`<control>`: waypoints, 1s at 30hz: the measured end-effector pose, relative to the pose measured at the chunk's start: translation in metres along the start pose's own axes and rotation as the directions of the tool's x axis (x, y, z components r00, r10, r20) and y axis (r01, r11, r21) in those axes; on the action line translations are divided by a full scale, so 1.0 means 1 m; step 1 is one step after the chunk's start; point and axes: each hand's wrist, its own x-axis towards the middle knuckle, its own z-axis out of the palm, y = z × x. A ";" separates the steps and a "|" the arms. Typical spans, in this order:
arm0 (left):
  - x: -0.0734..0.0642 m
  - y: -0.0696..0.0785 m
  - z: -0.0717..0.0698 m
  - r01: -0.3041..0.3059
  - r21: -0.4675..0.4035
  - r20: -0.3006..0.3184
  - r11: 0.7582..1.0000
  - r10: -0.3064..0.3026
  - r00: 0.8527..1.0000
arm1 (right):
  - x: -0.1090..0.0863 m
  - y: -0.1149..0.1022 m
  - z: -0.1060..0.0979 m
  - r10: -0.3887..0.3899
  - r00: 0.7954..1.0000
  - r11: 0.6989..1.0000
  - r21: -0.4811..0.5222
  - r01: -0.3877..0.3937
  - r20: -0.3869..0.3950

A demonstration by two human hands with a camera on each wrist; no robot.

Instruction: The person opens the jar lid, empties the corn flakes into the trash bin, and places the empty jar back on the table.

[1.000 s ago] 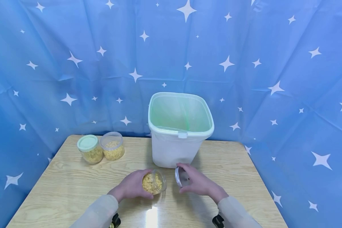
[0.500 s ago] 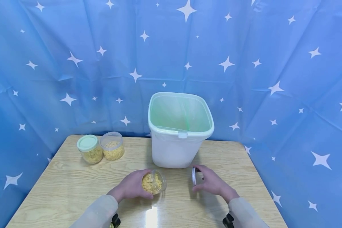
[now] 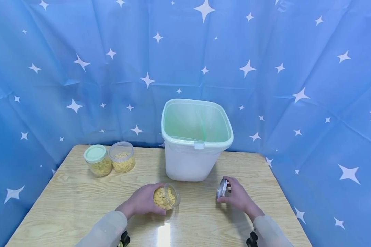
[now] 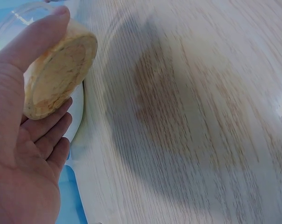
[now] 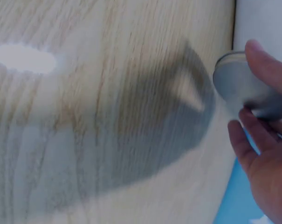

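My left hand (image 3: 145, 199) grips a clear jar (image 3: 166, 198) of yellow flaky pieces, tilted with its uncovered mouth toward the right. In the left wrist view the jar's bottom (image 4: 64, 72) faces the camera, held between thumb and fingers above the table. Off to the right, my right hand (image 3: 237, 195) holds a round silvery lid (image 3: 221, 188) on edge by its rim. The right wrist view shows the lid's flat grey face (image 5: 245, 81) between thumb and fingertips, with its far side cut off by the frame.
Behind the hands stands a white bin (image 3: 185, 164) with a pale green rim and a liner inside. At the back left are a jar with a mint lid (image 3: 95, 154) and a lidless clear jar (image 3: 123, 163), both holding yellow pieces. A starry blue curtain (image 3: 111, 85) surrounds the wooden table (image 3: 80, 206).
My right hand has moved right with the lid, away from the jar, and the lid has turned slightly. My left hand and the jar have stayed nearly in place.
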 end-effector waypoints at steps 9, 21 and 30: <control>-0.003 0.001 -0.003 0.002 -0.009 -0.013 1.000 -0.002 1.000 | 0.003 0.022 0.001 0.130 0.991 0.986 0.108 -0.130 0.013; -0.004 -0.001 -0.003 0.001 -0.007 -0.018 1.000 -0.001 1.000 | -0.001 0.033 0.005 0.160 0.984 0.968 0.185 -0.171 0.075; -0.005 -0.003 -0.004 0.015 -0.015 -0.015 1.000 -0.015 1.000 | -0.003 0.037 0.007 0.129 0.990 0.991 -0.045 -0.127 0.052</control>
